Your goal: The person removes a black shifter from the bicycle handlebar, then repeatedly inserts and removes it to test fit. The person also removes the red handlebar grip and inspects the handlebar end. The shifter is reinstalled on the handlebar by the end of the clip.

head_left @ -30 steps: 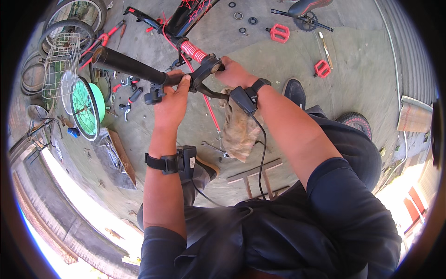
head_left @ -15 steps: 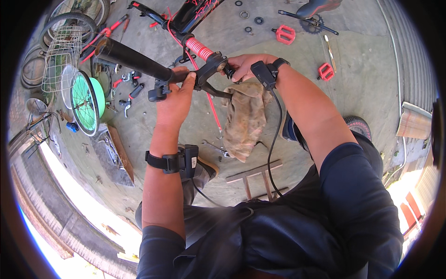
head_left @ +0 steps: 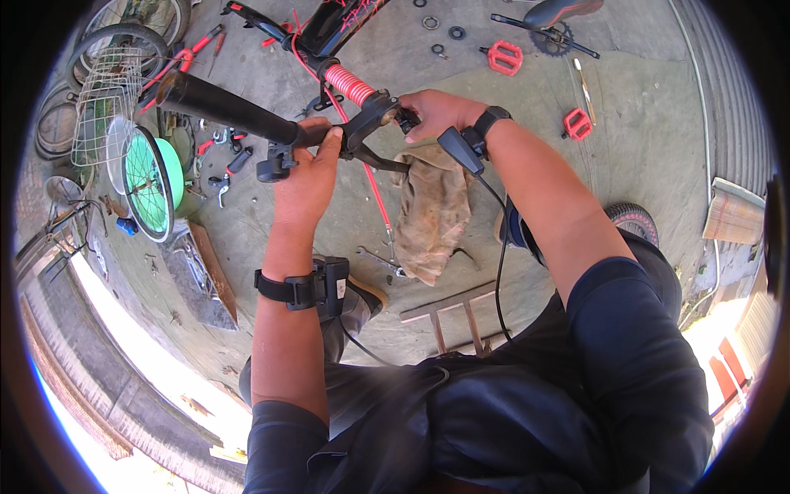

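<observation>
A black bicycle handlebar (head_left: pixel 239 109) slants from the upper left to a black stem (head_left: pixel 372 117) on a bike frame (head_left: pixel 339 29) with black and red parts. My left hand (head_left: pixel 311 169) is wrapped around the bar beside the stem, its thumb lying along the top. A dark fitting with a lever (head_left: pixel 276 165) sits on the bar by that hand. At the stem's right side, my right hand (head_left: pixel 440 114) has thumb and fingers around a small black part (head_left: pixel 406 121), partly hidden. A stained brown rag (head_left: pixel 432 214) hangs just below the stem.
Red pedals (head_left: pixel 504 58), a crank with chainring (head_left: pixel 551 39) and several rings lie on the floor ahead. Wheels, a wire basket (head_left: pixel 107 115) and a green rim (head_left: pixel 156 177) crowd the left. A wooden frame (head_left: pixel 453 317) lies by my legs; a wrench (head_left: pixel 378 259) is near the rag.
The handlebar's far left end has shifted slightly left. My right hand's fingers have moved a little around the small black part, while my left hand stays wrapped on the bar.
</observation>
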Tool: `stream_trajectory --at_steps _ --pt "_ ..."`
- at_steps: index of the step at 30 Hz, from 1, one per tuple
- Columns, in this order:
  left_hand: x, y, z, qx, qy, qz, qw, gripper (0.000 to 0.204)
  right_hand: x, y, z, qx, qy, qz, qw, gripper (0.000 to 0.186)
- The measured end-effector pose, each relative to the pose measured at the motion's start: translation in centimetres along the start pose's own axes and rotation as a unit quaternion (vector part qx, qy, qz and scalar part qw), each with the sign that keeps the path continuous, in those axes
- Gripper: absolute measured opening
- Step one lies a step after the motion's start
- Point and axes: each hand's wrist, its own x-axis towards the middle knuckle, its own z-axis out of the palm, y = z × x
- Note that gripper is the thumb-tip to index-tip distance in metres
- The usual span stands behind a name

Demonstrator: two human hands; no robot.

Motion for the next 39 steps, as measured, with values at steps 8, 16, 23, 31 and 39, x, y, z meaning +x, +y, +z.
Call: stream_trajectory --at_steps 8,16,23,31,39 --pt "0.0 -0.3 0.1 0.009 0.008 0.027 1.0 0.026 -1.8 -2.2 2.5 -0.036 0.163 0.042 0.985 0.056" --pt "-0.1 0.2 0.0 0.008 0.004 0.0 1.0 0.026 -1.7 -3.6 7.6 -0.011 0.375 0.132 0.917 0.053" --pt "-0.2 0.4 -0.1 0.002 0.0 -0.016 1.0 0.025 -1.8 0.2 3.0 0.171 0.144 0.066 0.972 0.063" --pt "-0.1 0.4 0.1 -0.012 0.003 -0.023 1.0 0.027 -1.1 0.1 1.1 0.021 0.152 0.023 0.988 0.06" --pt "-0.1 -0.1 0.1 0.007 0.015 -0.013 1.0 0.029 -2.5 -3.1 2.9 -0.06 0.258 0.159 0.951 0.058"
